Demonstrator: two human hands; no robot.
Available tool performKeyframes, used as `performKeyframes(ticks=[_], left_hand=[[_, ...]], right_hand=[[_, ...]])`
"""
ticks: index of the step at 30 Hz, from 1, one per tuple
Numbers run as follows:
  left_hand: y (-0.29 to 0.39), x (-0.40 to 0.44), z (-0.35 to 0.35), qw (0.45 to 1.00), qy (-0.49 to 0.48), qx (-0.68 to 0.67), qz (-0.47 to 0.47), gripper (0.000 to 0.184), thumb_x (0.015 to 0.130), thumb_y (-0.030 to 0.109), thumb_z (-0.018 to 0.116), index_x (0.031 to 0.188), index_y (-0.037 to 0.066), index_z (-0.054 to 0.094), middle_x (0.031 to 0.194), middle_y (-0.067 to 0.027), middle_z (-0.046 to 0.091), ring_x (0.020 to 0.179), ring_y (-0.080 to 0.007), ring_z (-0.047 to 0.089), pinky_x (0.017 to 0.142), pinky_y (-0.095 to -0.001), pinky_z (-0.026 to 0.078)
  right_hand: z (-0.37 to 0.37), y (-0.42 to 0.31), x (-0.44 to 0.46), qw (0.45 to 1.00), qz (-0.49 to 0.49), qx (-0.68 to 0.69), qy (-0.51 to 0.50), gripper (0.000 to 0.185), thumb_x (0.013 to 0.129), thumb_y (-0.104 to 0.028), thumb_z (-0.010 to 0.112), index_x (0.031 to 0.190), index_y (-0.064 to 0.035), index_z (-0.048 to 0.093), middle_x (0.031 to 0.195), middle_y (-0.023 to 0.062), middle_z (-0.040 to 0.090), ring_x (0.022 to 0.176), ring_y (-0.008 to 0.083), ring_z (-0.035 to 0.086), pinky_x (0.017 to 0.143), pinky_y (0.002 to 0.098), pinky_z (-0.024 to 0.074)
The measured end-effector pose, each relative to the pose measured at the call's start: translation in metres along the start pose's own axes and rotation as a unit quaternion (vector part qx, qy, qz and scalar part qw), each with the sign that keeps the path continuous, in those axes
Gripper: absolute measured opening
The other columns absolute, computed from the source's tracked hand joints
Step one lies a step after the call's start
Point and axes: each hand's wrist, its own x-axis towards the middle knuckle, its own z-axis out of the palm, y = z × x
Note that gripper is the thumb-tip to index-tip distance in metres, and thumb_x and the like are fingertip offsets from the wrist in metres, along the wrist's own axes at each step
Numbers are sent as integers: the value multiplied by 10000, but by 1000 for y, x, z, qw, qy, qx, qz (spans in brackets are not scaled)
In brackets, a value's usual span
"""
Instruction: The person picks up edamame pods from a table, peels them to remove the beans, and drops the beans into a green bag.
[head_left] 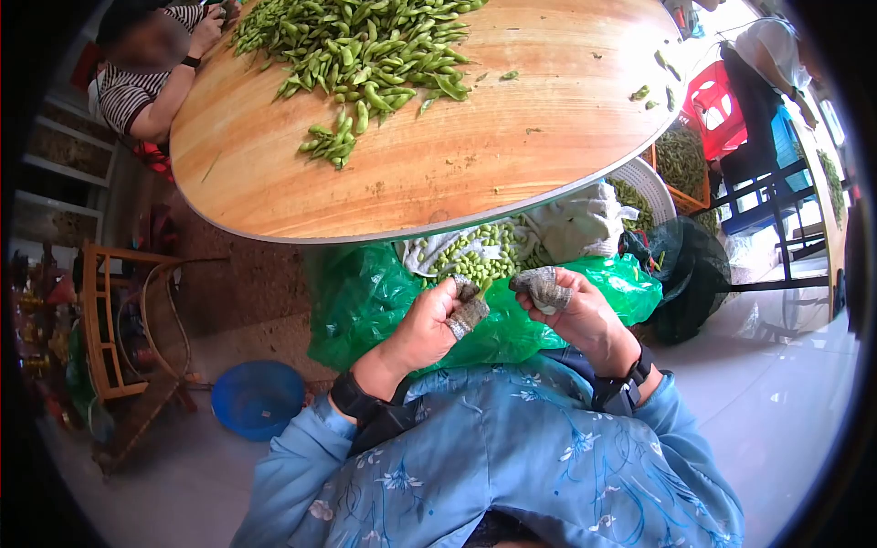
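My left hand (pixel 422 327) is closed in a pinch on a green soybean pod (pixel 483 287), mostly hidden by the fingers. My right hand (pixel 585 315) is a little apart from it, thumb and fingertips pressed together; whatever they may hold is hidden. Grey cloth covers wrap some fingertips on both hands. Just beyond the hands, shelled green beans (pixel 479 259) lie on whitish cloth (pixel 585 219) over a green plastic bag (pixel 365 306) on my lap. A large heap of unshelled pods (pixel 365 46) and a smaller pile (pixel 331 142) rest on the round wooden table (pixel 438 173).
A person in a striped shirt (pixel 137 91) sits at the table's far left; another person (pixel 767 55) is at right. A blue basin (pixel 258 399) and a wooden chair (pixel 114 320) stand left. At right are a white basket (pixel 653 187), an orange crate (pixel 681 199) and dark netting (pixel 694 283).
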Motion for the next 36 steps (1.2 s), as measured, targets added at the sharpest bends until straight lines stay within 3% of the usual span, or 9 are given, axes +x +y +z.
performKeyframes(ticks=[3,5,8,15,19,24,27,29,36], left_hand=[[-1,5,-3,986,46,126,102,180,803,119,561,899,-12,483,729,-72,581,666,-123,557,565,-280,434],[16,6,-4,933,102,320,130,205,770,144,588,868,-10,496,747,-153,587,682,-265,592,567,-332,451],[29,12,-2,870,141,408,237,202,741,166,597,825,7,506,727,-178,565,683,-344,555,547,-387,444],[36,13,1,802,126,513,279,153,632,47,559,776,34,508,619,-111,513,595,-294,529,493,-398,419],[39,13,1,790,123,532,279,156,592,20,545,734,45,486,593,-95,491,586,-282,520,477,-392,414],[43,13,1,771,106,563,278,272,540,-20,564,806,26,526,602,-113,512,552,-301,529,475,-380,416],[47,12,3,760,106,576,281,124,607,23,539,672,60,440,582,-84,483,570,-261,518,468,-376,414],[47,12,3,758,107,578,282,121,610,23,538,669,61,439,579,-83,482,568,-259,518,469,-375,413],[52,12,3,751,100,586,288,102,635,34,529,659,63,435,567,-78,474,562,-252,516,470,-368,411]], right_hand=[[16,-4,-3,997,42,61,-9,233,777,-166,596,956,-19,568,864,56,607,698,127,575,595,233,457],[24,-9,-1,998,45,50,-21,296,765,-209,617,974,-8,558,857,84,601,715,143,570,611,222,454],[35,-18,6,993,-69,-88,-45,288,749,-195,636,966,-19,563,854,60,603,714,106,548,622,205,429],[45,-22,6,988,-107,-103,-39,242,747,-159,637,923,-8,565,835,41,600,706,95,534,619,209,418],[47,-24,6,979,-129,-155,-40,176,790,-166,597,892,-25,573,778,-31,569,663,43,469,592,186,373],[51,-28,5,975,-134,-172,-47,205,795,-181,593,921,-24,561,793,-37,561,681,41,459,598,187,364],[54,-31,4,981,-118,-152,-33,225,748,-169,640,891,-20,552,807,9,574,685,72,488,607,198,378],[55,-34,2,976,-128,-160,-66,222,807,-168,577,957,-8,544,886,0,579,787,64,508,698,210,407],[55,-36,3,973,-130,-168,-86,219,813,-130,562,987,1,533,933,19,583,841,81,523,756,232,418]])
